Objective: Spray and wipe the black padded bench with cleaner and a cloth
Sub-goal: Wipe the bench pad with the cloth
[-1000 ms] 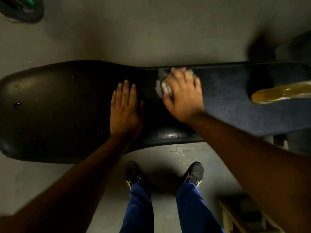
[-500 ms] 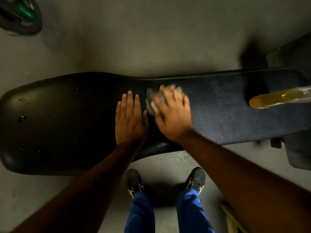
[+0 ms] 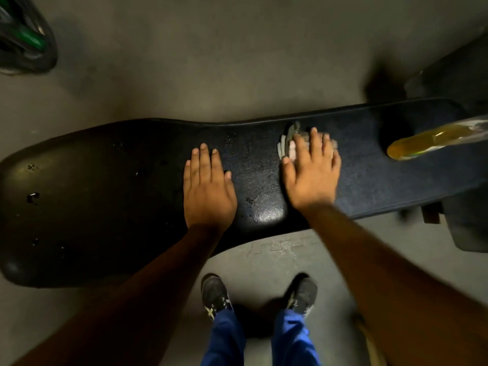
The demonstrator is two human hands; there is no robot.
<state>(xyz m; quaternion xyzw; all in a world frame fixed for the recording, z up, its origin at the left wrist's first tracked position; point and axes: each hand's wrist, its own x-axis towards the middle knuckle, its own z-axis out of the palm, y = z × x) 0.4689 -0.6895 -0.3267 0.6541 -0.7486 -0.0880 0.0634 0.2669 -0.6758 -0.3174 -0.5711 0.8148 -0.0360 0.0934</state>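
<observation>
The black padded bench (image 3: 105,196) runs across the view from left to right, with small tears in its left part and a shiny wet patch near its front edge. My left hand (image 3: 207,188) lies flat on the bench's middle, fingers together, holding nothing. My right hand (image 3: 311,173) presses a pale crumpled cloth (image 3: 286,146) against the pad to the right of it; the cloth shows past my fingers and thumb. A clear bottle of yellow cleaner (image 3: 427,140) lies on the bench's right end, apart from both hands.
A grey concrete floor surrounds the bench. My two dark shoes (image 3: 215,294) and blue trouser legs stand just in front of it. A dark weight plate with a green part (image 3: 23,40) sits at the top left. Dark equipment (image 3: 467,220) stands at the right.
My right hand has slid the cloth to the right along the bench, away from my left hand. My left hand has stayed flat in place.
</observation>
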